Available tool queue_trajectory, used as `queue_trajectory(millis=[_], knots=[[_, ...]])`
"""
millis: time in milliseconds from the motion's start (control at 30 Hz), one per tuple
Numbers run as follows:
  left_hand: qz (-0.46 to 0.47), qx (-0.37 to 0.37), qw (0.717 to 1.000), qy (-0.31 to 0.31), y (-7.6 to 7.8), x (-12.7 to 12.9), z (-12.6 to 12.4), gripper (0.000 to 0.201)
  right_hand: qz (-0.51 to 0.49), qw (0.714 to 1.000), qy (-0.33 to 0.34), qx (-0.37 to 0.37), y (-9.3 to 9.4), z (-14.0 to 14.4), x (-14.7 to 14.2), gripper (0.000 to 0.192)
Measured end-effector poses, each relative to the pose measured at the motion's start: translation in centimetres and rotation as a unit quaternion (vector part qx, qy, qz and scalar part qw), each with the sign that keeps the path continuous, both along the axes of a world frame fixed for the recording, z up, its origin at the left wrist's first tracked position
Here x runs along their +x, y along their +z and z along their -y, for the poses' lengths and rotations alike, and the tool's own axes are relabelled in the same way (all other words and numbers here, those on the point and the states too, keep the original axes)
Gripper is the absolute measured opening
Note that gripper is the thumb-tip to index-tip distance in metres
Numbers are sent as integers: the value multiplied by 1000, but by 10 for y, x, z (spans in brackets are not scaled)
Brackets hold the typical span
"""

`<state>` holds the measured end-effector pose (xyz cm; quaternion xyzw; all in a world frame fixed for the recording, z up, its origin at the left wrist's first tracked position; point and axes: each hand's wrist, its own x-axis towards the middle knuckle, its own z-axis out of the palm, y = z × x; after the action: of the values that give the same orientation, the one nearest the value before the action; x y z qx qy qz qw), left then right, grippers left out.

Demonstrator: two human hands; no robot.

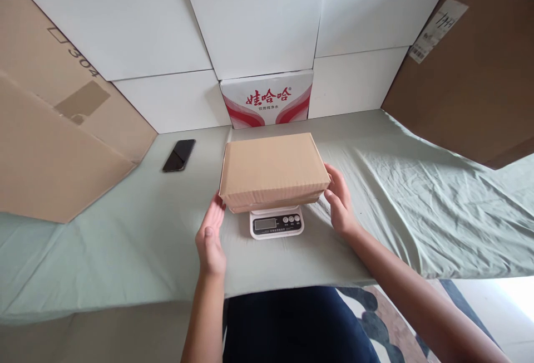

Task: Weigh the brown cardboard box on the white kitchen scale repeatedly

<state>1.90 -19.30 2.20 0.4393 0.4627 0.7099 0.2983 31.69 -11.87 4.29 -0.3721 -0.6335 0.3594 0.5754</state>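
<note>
One cardboard box (273,171) sits on one white digital scale (276,222), hiding most of its platform; the display digits are too small for you to read. Your left hand (211,235) is open flat, fingertips at the box's left edge. Your right hand (340,200) is open, loosely curved against its right side. One black phone (179,155) lies on the cloth-covered surface (125,240).

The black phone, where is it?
In the head view the black phone lies on the green cloth, left of the cardboard box on the scale, near the leaning brown cardboard.
</note>
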Motion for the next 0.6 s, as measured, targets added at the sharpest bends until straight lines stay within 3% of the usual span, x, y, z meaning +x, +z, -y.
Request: queue_trajectory(millis=[600], knots=[[-4, 0, 1000, -5, -1, -1, -1, 74, 6, 1000, -3, 4, 1, -1, 0, 51]])
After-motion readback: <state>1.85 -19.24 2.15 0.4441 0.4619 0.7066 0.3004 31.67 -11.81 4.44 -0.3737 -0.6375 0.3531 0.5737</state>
